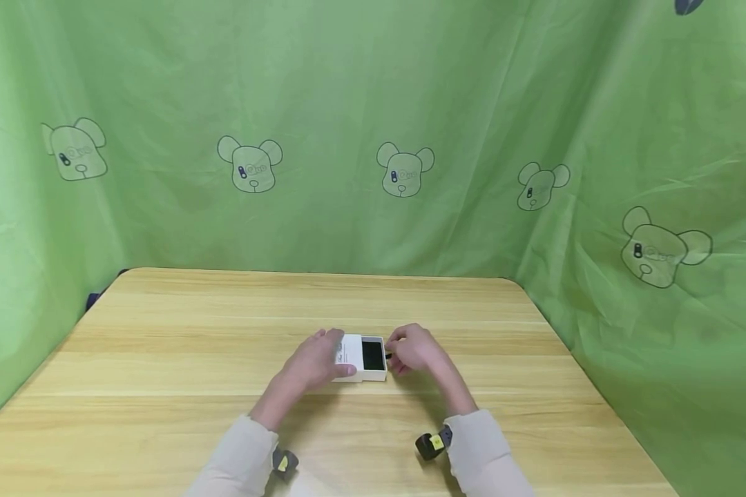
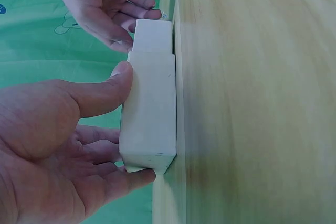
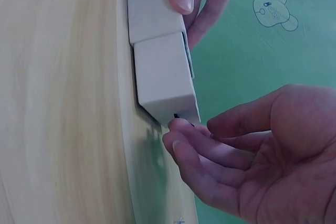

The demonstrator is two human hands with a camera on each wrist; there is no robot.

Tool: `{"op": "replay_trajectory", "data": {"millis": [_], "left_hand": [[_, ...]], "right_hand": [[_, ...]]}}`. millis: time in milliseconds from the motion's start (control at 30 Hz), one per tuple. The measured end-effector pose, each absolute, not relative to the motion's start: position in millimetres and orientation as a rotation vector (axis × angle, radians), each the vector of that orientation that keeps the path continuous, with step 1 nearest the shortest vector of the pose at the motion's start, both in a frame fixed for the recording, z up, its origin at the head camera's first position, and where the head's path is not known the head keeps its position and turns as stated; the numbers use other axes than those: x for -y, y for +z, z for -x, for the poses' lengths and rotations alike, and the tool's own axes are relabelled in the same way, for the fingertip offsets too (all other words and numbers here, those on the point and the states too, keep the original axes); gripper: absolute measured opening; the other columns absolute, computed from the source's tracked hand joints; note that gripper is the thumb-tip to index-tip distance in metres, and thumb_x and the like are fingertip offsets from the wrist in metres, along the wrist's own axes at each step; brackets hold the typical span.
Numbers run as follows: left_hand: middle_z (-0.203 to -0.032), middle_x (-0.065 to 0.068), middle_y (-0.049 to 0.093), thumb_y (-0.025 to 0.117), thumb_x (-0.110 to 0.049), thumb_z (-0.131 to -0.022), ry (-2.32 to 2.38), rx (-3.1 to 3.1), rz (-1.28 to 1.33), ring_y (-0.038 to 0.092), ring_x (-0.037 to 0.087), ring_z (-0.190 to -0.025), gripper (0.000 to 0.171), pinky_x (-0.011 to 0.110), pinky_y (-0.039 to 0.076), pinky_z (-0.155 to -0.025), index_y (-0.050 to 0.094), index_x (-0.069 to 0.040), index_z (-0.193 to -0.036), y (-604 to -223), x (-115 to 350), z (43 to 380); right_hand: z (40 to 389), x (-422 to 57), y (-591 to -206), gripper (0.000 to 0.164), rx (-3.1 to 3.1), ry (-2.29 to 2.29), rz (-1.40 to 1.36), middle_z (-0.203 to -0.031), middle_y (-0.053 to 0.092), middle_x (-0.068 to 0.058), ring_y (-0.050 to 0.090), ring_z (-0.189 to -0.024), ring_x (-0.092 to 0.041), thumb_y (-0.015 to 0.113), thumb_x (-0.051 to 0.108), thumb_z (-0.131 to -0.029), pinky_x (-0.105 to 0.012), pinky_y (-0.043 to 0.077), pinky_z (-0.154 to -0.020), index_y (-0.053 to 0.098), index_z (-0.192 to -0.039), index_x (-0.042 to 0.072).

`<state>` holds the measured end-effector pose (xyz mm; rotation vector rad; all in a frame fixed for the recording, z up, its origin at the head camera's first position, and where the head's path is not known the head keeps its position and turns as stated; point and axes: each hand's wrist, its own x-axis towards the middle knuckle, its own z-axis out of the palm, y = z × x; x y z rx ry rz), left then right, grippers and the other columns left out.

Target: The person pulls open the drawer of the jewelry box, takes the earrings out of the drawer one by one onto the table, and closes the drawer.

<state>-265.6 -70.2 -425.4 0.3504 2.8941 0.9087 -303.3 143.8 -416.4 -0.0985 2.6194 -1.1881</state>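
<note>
A small white drawer box lies on the table, its outer sleeve [image 1: 350, 348] to the left and its inner drawer [image 1: 375, 376] partway out to the right. Black lining [image 1: 373, 355] fills the exposed part of the drawer. My left hand [image 1: 313, 362] grips the sleeve, thumb on the near side and fingers round the far side and left end. At the drawer's right end, my right hand [image 1: 413, 347] pinches a short black pull tab [image 3: 177, 116], mostly hidden by the fingertips. Faint printing shows on the sleeve's top.
The box stands mid-table on a light wooden tabletop [image 1: 161, 331] with rounded far corners. Green curtains [image 1: 323, 83] printed with bear heads hang behind it and along both sides. Black wrist devices [image 1: 431, 446] sit below the sleeve cuffs.
</note>
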Motion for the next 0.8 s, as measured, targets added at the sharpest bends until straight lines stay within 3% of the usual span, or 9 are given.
{"op": "replay_trajectory", "data": {"millis": [400,600,800], "left_hand": [[-0.143,0.021,0.059,0.081,-0.036,-0.086,0.911,-2.902,-0.338,0.044,0.042,-0.143,0.076,0.056,0.038,-0.118,0.049,-0.003,-0.147,-426,69,265],[-0.135,0.021,0.064,0.081,-0.033,-0.086,0.917,-2.904,-0.338,0.053,0.041,-0.135,0.074,0.055,0.046,-0.112,0.050,-0.003,-0.145,-426,69,265],[-0.143,0.020,0.059,0.080,-0.035,-0.087,0.910,-2.899,-0.332,0.046,0.041,-0.142,0.075,0.055,0.040,-0.117,0.049,-0.004,-0.147,-426,69,266]], "right_hand": [[301,-135,-417,0.016,-2.700,-1.074,0.170,-0.067,0.068,-0.014,0.068,-0.057,-0.022,0.055,0.003,-0.098,-0.035,0.062,-0.056,0.069,-0.092,-0.003],[299,-131,-417,0.016,-2.732,-1.041,0.184,-0.066,0.067,-0.013,0.067,-0.056,-0.022,0.056,0.005,-0.098,-0.035,0.062,-0.056,0.069,-0.093,-0.003],[298,-129,-418,0.017,-2.766,-0.993,0.215,-0.064,0.066,-0.010,0.067,-0.056,-0.023,0.058,0.011,-0.100,-0.030,0.055,-0.054,0.069,-0.093,0.000]]}}
